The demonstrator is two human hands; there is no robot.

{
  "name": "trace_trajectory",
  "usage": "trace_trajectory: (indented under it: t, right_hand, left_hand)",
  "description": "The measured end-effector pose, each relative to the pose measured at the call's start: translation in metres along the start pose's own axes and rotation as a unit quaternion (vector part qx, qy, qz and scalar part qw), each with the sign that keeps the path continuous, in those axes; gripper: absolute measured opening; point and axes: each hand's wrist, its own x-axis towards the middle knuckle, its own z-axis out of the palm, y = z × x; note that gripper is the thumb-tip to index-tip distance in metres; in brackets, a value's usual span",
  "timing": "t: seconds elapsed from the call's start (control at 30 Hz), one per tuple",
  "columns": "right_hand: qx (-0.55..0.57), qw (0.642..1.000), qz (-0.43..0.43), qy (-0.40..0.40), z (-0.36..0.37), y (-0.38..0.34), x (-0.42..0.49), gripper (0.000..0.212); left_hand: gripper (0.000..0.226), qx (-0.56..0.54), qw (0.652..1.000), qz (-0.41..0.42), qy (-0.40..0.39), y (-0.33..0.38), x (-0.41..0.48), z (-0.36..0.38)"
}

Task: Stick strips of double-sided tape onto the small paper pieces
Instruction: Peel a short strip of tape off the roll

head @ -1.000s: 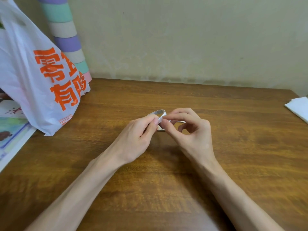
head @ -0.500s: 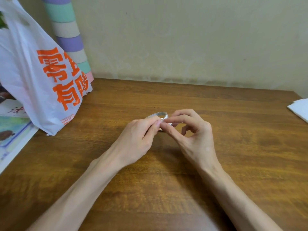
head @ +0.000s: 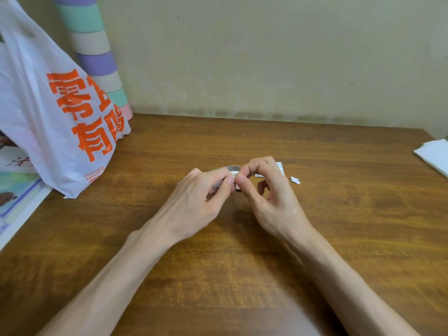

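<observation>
white tape roll (head: 226, 169) sat pinched in the left hand (head: 201, 197) over the wooden table (head: 339, 214) while the right hand (head: 269, 197) nipped what looked like its loose end, best peeled slowly toward the paper pieces (head: 281, 167) just beyond.

Both forearms are bare from the near edge up to the wrists, slender, with no sleeve showing. The left hand (head: 194, 202) and right hand (head: 274, 202) are bare too, with short, unpainted fingernails and long, thin fingers (head: 244, 187).
</observation>
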Motion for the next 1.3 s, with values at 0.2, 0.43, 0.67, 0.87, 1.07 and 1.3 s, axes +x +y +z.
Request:
trace_trajectory:
  t: [0.2, 0.43, 0.67, 0.87, 1.07, 1.3]
  right_hand:
    - [-0.069, 0.993, -0.095, 0.028, 0.005, -0.005, -0.003, 0.006]
    - [0.109, 0.984, -0.091, 0.104, 0.0, -0.033, -0.004, 0.005]
    - [0.129, 0.988, 0.013, 0.078, -0.012, -0.019, -0.001, 0.011]
    - [0.22, 0.971, 0.051, 0.08, -0.011, -0.024, -0.002, 0.012]
    - [0.239, 0.962, 0.103, 0.081, 0.001, -0.022, -0.006, 0.011]
    - [0.243, 0.951, 0.142, 0.127, -0.002, -0.018, -0.005, 0.018]
  left_hand:
    - [0.031, -0.097, 0.995, -0.005, -0.009, 0.002, 0.004, -0.006]
    - [0.038, -0.315, 0.947, -0.061, -0.022, 0.001, 0.006, -0.015]
    - [0.042, -0.32, 0.943, -0.081, -0.035, 0.004, 0.004, -0.014]
    - [0.041, -0.434, 0.89, -0.07, -0.121, 0.013, -0.002, -0.016]
    - [0.052, -0.489, 0.829, -0.086, -0.258, 0.019, -0.006, -0.008]
    - [0.061, -0.461, 0.872, -0.138, -0.09, 0.023, -0.002, -0.009]
